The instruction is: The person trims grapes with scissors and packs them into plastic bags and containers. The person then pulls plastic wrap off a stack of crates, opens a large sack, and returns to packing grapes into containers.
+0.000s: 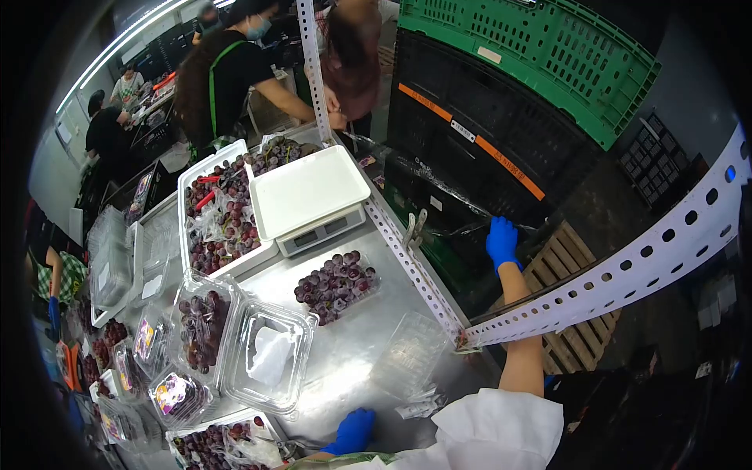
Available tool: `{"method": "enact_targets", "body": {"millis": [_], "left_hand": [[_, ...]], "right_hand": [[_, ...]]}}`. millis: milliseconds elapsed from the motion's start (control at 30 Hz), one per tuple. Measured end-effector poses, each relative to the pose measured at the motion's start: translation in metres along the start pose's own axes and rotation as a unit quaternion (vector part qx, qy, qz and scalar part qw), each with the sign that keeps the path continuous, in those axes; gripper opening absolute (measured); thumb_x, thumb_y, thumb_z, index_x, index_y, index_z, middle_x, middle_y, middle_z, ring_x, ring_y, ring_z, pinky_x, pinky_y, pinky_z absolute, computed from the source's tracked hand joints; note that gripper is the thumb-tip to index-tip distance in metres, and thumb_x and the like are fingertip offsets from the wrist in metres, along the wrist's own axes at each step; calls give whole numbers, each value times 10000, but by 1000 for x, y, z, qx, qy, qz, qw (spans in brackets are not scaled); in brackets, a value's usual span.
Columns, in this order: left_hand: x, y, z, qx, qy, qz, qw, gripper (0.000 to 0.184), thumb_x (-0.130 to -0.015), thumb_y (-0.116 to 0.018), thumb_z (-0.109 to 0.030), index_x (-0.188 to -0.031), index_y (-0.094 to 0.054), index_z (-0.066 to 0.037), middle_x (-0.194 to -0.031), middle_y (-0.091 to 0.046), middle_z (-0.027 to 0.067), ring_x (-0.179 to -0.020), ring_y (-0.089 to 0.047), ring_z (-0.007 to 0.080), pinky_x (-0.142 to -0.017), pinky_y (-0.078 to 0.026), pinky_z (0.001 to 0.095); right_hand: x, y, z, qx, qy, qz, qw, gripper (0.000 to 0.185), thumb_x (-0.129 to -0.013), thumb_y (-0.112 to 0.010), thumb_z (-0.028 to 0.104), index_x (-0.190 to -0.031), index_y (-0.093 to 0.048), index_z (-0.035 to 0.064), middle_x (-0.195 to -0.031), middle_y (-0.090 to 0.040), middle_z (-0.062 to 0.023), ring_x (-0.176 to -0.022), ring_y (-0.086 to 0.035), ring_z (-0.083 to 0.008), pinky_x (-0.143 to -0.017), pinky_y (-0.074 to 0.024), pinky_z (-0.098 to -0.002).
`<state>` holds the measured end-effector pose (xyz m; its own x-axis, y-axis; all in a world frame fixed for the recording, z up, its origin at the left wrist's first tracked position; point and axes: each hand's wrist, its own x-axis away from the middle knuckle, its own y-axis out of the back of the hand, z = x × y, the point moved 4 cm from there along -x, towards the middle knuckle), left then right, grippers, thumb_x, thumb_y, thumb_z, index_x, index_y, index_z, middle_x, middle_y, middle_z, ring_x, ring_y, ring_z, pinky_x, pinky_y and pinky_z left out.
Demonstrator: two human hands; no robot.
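My right hand (pixel 503 241), in a blue glove, reaches past the perforated white frame (pixel 580 298). Its fingers are closed at the edge of clear plastic film (pixel 439 188) beside the stacked dark crates (pixel 470 133). Low in the view, my left hand (pixel 352 432), also blue-gloved, rests with curled fingers on the metal table (pixel 337 368), and nothing shows in it. To its left is a tray of grapes (pixel 207 446). A clear open container (pixel 268 356) and a filled grape pack (pixel 337 287) lie farther up the table.
A white scale (pixel 309 192) stands beside a large grape tray (pixel 223 223). Packed grapes (pixel 180 395) crowd the left. Green crate (pixel 540 55) tops the dark stack; a wooden pallet (pixel 576 298) is on the floor. Co-workers (pixel 227 86) stand beyond the table.
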<state>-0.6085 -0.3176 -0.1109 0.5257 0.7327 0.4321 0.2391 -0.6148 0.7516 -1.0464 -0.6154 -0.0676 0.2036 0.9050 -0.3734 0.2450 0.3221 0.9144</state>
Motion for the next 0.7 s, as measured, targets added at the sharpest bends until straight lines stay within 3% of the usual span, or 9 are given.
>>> {"method": "enact_targets", "body": {"millis": [33,200,233,333,400,467,600,633,700], "left_hand": [[-1,-1,0,0,-4,0,1000,271,-650,-576,-143,-890,-466,-83,-865,-497,150,-799,-515,321,-651,-442,411],[-1,-1,3,8,-20,-3,1000,304,-633,-597,-149,-899,-463,-85,-870,-495,148,-808,-510,321,-658,-439,410],[-1,-2,3,8,-24,-4,1000,311,-630,-601,-150,-900,-462,-85,-871,-495,148,-809,-510,321,-659,-438,410],[2,-5,4,11,-32,-1,999,331,-620,-613,-154,-905,-460,-87,-874,-493,147,-814,-507,322,-663,-437,409],[5,-3,6,14,-37,0,999,344,-613,-621,-156,-909,-459,-88,-876,-493,146,-818,-505,322,-666,-435,408],[6,-7,7,14,-44,0,999,357,-606,-629,-158,-912,-458,-88,-878,-492,145,-821,-504,322,-669,-434,408],[7,-6,8,20,-67,-19,997,410,-582,-657,-174,-925,-448,-94,-890,-481,142,-831,-494,320,-674,-426,409],[9,0,5,21,-73,-12,997,422,-577,-662,-178,-930,-445,-96,-894,-478,141,-832,-492,319,-675,-423,410],[10,7,0,22,-60,-4,998,435,-568,-672,-180,-932,-447,-96,-892,-476,141,-824,-491,321,-674,-421,410]], "right_hand": [[-1,8,2,1,16,-53,998,246,-643,-561,88,-872,-478,52,-827,-508,-127,-744,-515,-290,-644,-411,-376],[14,41,9,8,32,-35,999,66,-701,-492,60,-750,-454,80,-657,-528,-95,-660,-542,-264,-591,-421,-387],[20,41,1,-26,-13,31,999,138,-723,-495,69,-855,-460,50,-714,-549,-141,-672,-547,-309,-588,-425,-401],[63,49,-26,-195,-119,-92,969,267,-709,-549,81,-944,-422,56,-720,-533,-168,-697,-555,-298,-585,-421,-421],[89,55,-55,-270,-214,-66,937,309,-766,-510,148,-1049,-396,99,-827,-550,-138,-765,-556,-276,-603,-430,-394],[108,52,-94,-513,-243,-101,817,330,-810,-463,217,-1114,-384,114,-1001,-523,-121,-853,-536,-260,-669,-441,-354],[176,63,-171,-685,-417,-223,554,386,-888,-314,254,-1178,-364,4,-997,-526,-167,-821,-510,-213,-782,-397,-334],[186,91,-176,-539,-466,-193,675,395,-889,-301,266,-1171,-379,1,-999,-527,-161,-835,-510,-212,-791,-397,-330],[214,105,-209,-355,-547,-120,749,436,-882,-288,316,-1174,-382,6,-1030,-513,-130,-867,-502,-206,-796,-395,-329]]}}
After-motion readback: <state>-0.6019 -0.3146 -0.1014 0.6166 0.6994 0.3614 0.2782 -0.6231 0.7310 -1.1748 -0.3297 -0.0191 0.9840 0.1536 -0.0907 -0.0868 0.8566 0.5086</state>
